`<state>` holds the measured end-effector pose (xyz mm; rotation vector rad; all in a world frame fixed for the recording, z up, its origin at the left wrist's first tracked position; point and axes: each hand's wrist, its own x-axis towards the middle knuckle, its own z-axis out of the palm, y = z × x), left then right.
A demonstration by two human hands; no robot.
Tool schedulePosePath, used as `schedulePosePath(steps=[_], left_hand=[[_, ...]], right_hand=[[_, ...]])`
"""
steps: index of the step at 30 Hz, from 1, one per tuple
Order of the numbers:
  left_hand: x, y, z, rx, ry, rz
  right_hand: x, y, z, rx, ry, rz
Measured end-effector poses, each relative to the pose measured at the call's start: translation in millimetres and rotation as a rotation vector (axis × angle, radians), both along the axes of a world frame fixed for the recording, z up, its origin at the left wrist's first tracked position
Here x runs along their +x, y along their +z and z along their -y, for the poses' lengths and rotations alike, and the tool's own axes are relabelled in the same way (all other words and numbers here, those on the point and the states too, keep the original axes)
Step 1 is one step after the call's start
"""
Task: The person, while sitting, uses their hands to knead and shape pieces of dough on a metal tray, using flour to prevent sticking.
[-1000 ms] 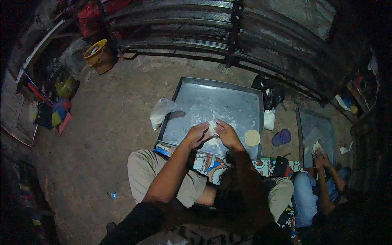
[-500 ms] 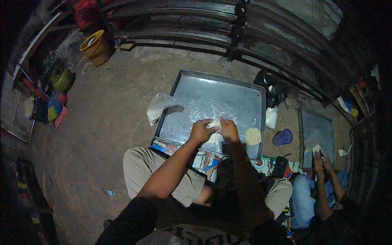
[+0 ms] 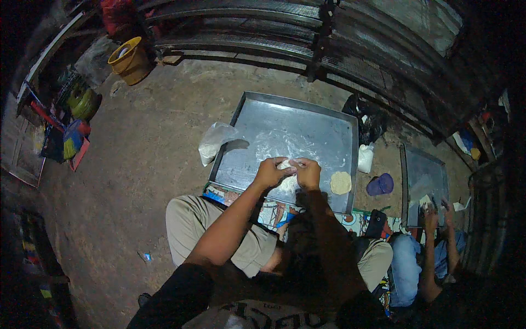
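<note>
Pale white dough, a soft lump [image 3: 287, 164], sits pinched between both of my hands, just above the near part of the big rectangular grey metal tray [image 3: 263, 123] that lies on the dirt floor in front of my knees. My left hand [image 3: 269, 172] has its fingers curled closed around the lump's left side, and my right hand [image 3: 308, 172] closes on it from the right, so the two hands touch across the dough. A flattened round disc of dough [image 3: 340, 182] lies on the tray near its right rim, just beside my right hand. A crumpled clear plastic bag [image 3: 213, 142] rests against the tray's left edge. To my right, another person's hands [image 3: 436, 215] work at a second, smaller metal tray [image 3: 424, 172].
</note>
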<state>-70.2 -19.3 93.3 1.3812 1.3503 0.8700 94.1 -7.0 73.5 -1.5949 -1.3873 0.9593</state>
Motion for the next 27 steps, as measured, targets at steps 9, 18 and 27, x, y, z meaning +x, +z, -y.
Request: schedulePosePath(steps=[9, 18, 27], left_hand=[[-20.4, -18.2, -8.6, 0.171, 0.193, -0.177], [-2.9, -1.4, -8.1, 0.567, -0.221, -0.197], [-26.6, -20.6, -7.4, 0.31, -0.165, -0.342]], right_hand=[[6.5, 12.6, -10.2, -0.122, 0.282, -0.128], [30.2, -40.0, -25.8, -0.258, 0.045, -0.454], [17.3, -12.1, -6.8, -0.016, 0.356, 0.828]])
